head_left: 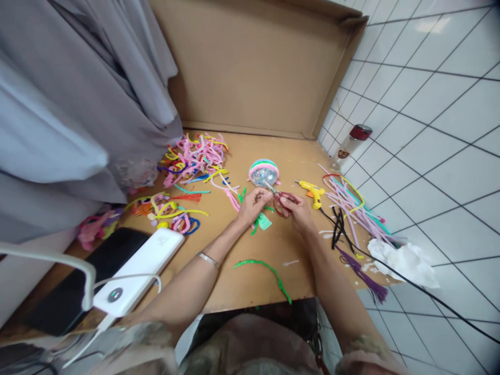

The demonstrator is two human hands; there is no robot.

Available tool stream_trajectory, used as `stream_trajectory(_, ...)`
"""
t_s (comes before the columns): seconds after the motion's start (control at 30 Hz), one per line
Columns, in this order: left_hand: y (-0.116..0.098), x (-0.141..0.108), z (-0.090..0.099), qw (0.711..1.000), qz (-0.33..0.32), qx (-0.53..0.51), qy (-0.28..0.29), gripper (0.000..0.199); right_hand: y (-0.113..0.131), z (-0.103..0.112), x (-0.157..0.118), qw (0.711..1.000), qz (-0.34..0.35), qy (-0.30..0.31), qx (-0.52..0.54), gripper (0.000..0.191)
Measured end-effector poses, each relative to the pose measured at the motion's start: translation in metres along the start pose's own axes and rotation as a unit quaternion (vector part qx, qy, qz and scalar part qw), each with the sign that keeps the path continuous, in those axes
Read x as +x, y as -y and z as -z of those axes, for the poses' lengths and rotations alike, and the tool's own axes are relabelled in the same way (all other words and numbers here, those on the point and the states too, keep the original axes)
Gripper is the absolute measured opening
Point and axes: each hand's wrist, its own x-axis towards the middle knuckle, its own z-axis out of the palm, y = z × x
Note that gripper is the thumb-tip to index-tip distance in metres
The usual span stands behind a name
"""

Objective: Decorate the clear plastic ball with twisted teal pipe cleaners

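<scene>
My right hand holds red-handled scissors, fingers in the handle loops, blades pointing up and left. Close beside the blades, my left hand is closed with fingertips pinched; what it pinches is too small to make out. Just beyond both hands sits a clear dome ringed with pink and teal pipe cleaner. Green pipe cleaner pieces and a pale green scrap lie under and beside my left hand. A curved green pipe cleaner rests nearer the front edge.
Pipe cleaner piles lie back left. A white power bank and black phone are front left. At right are a yellow glue gun, its cord, lilac pipe cleaners, white tissue, a purple tassel and a bottle.
</scene>
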Motion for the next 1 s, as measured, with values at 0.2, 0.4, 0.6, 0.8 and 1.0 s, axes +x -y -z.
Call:
stream_trajectory(0.2, 0.002, 0.002, 0.0001, 1.0, 0.009, -0.001, -0.011, 0.05, 0.0007, -0.0057, -0.0023, 0.999, -0.018, 0.03, -0.026, 0.032)
stream_trajectory(0.4, 0.0018, 0.0016, 0.0004, 0.999, 0.005, -0.033, 0.037, 0.043, -0.0002, 0.0003, -0.0016, 1.0, -0.01, 0.0, -0.008, 0.028)
stream_trajectory(0.6, 0.0035, 0.0027, -0.0005, 0.995, 0.022, -0.087, 0.035, 0.038, 0.0031, -0.0034, -0.0029, 1.0, 0.0, -0.008, -0.014, 0.03)
stream_trajectory(0.8, 0.0059, 0.0033, -0.0023, 0.99, 0.05, -0.128, 0.029, 0.039, 0.0046, -0.0042, -0.0031, 1.0, 0.005, -0.009, -0.028, 0.03)
stream_trajectory(1.0, 0.0031, 0.0021, 0.0035, 0.999, 0.016, 0.002, -0.03, 0.035, 0.0009, -0.0002, -0.0008, 0.999, 0.009, -0.031, -0.032, 0.029)
